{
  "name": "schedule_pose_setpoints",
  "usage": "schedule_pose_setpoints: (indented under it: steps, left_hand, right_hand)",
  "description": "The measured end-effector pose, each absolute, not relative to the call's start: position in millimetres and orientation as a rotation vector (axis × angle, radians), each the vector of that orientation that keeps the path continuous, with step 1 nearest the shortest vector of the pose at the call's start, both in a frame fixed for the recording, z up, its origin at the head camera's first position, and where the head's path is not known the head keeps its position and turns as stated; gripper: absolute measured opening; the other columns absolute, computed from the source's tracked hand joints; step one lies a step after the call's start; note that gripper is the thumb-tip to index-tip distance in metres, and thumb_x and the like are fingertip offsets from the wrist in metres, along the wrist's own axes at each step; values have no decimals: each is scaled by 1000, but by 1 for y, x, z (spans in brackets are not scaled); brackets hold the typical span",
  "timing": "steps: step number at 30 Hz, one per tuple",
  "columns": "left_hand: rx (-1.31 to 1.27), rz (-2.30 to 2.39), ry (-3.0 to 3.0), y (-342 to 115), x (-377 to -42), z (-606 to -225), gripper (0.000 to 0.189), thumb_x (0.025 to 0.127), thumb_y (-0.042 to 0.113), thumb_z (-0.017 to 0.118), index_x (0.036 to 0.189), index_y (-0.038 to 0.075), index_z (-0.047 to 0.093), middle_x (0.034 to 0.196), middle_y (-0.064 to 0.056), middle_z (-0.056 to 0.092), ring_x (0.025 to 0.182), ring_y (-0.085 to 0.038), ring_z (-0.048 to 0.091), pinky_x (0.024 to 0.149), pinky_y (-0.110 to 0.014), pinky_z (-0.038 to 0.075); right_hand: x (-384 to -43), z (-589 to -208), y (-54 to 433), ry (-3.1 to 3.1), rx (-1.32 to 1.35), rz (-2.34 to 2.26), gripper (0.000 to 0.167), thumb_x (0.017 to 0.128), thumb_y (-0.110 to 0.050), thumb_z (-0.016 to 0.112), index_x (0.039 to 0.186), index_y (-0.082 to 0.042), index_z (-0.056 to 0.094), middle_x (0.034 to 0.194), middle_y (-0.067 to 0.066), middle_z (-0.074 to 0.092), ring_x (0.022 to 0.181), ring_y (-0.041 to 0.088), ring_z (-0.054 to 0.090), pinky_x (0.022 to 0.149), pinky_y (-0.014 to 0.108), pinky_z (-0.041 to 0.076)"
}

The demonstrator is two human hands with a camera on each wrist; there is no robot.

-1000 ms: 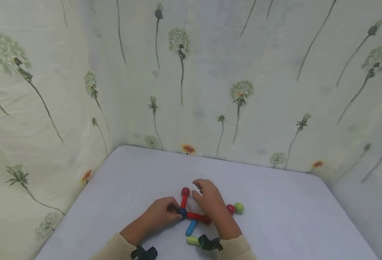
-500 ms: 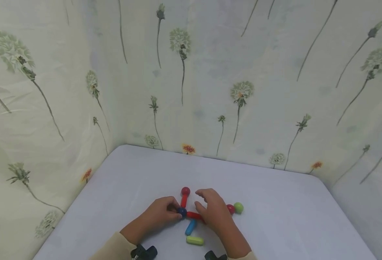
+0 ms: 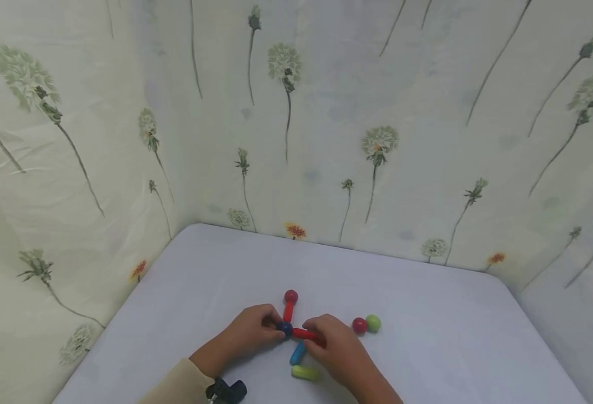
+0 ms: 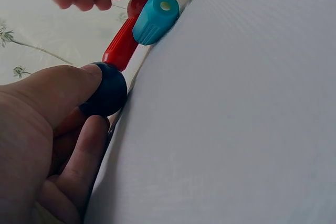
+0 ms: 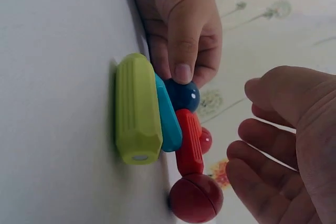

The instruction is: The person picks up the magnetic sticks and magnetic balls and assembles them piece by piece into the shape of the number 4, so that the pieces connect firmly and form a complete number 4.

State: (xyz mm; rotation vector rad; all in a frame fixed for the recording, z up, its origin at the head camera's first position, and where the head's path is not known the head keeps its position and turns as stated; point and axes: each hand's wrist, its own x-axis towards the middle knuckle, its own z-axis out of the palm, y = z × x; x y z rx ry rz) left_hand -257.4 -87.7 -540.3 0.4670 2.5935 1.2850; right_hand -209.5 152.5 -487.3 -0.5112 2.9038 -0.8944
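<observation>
My left hand [image 3: 253, 330] pinches a dark blue ball [image 4: 109, 90] between thumb and fingers. Two red rods join that ball: the far rod [image 3: 288, 311] ends in a red ball [image 3: 291, 296], and the right-hand rod [image 5: 190, 142] ends in a darker red ball [image 5: 196, 199]. My right hand [image 3: 339, 348] hovers over this second ball and hides it in the head view. In the right wrist view its fingers are loosely bent, apart from the pieces. A light blue rod [image 3: 298, 353] lies just below the right-hand red rod.
A yellow-green rod [image 3: 304, 372] lies on the white table [image 3: 453, 336] nearer the body. To the right, a loose red ball [image 3: 359, 326] and a green ball [image 3: 373, 323] sit side by side. A flower-printed cloth [image 3: 326, 140] hangs behind the table.
My right hand has come back toward the body, from beside the far red ball to over the right-hand rod's end. The left hand keeps its hold on the dark blue ball.
</observation>
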Motion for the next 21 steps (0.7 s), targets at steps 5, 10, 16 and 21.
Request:
schedule_pose_setpoints:
  steps: [5,10,16,21]
  left_hand:
    - [468,1289,2591,-86,-258,-539,21,88,30,85,102,26,70,91,13,69,87,-10,64,83,-33,54]
    - [482,1286,2597,-86,-258,-540,21,88,30,85,102,26,70,91,12,69,87,-10,63,82,-32,54]
    - [479,1299,2591,-87,-258,-539,21,88,30,85,102,25,70,92,12,69,87,-10,63,82,-33,53]
    - [485,1309,2577,-88,-257,-539,22,88,29,85,103,25,70,93,12,69,88,-11,63,82,-32,54]
  right_hand:
    - [-202,-491,159,2871,-563,-886,27,92,-26,78,119,-22,74,102,-16,67,92,6,60,87,33,58]
    - [-200,-493,163,2777,-574,-841,31,90,-32,81,119,-22,74,107,-14,69,97,8,62,94,44,59]
    - [-199,-497,163,2724,-629,-809,27,89,-34,83,114,-30,73,103,-19,66,95,6,59,93,41,59]
    - [-198,-500,162,2687,-642,-804,26,88,-35,84,111,-31,73,96,-21,66,90,5,59,92,38,58]
